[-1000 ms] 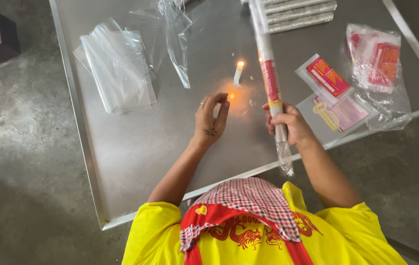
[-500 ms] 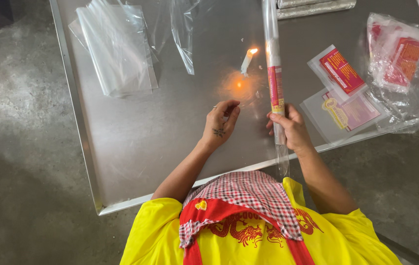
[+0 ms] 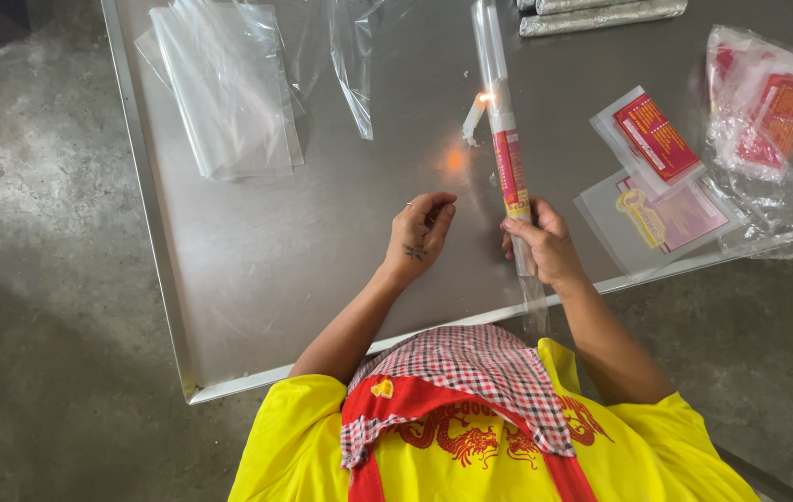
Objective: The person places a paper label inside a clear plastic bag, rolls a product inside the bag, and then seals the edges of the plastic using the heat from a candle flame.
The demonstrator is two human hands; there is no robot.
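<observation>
Where the grey floor gives way, one metal surface with a raised rim fills most of the view, and one person in a yellow shirt with a checked cloth over the shoulders leans over its near edge. On the far left of the surface lies one stack of clear bags, with one loose clear sheet just beside it. At the far right sits one crumpled bag holding red packets, and near it two flat clear sleeves, one with a red label, one with a pink label. Two silvery rolls lie at the top edge.

The tube is long, thin and wrapped in clear film, with a red and yellow band at its middle; it stands tilted between the hands, its upper part next to one small lit candle. The right hand is closed around its lower part. The left hand rests on the surface just beside, fingers loosely curled, holding nothing.
</observation>
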